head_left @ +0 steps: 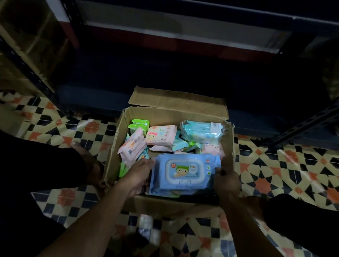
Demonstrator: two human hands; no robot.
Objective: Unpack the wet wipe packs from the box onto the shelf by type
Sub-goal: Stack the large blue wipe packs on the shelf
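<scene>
Large blue wipe pack [184,174] is gripped at both short ends inside the cardboard box [232,145]: left hand [139,173] clamped on one end, right hand [226,181] on the other (near box wall). Pink packs [160,136] and green packs [138,124] are piled deeper in the box. Dark shelf [170,81] lies just beyond the box.

Patterned tile floor [287,176], star/checker motif in cream, orange, dark blue. Open cardboard box [166,209] sits directly on it, flaps out, just under the fingers [222,171] w/ near flap on the wrist side. Dark metal shelf uprights [316,119] stand on floor well beyond fingertips, L & R of box.
</scene>
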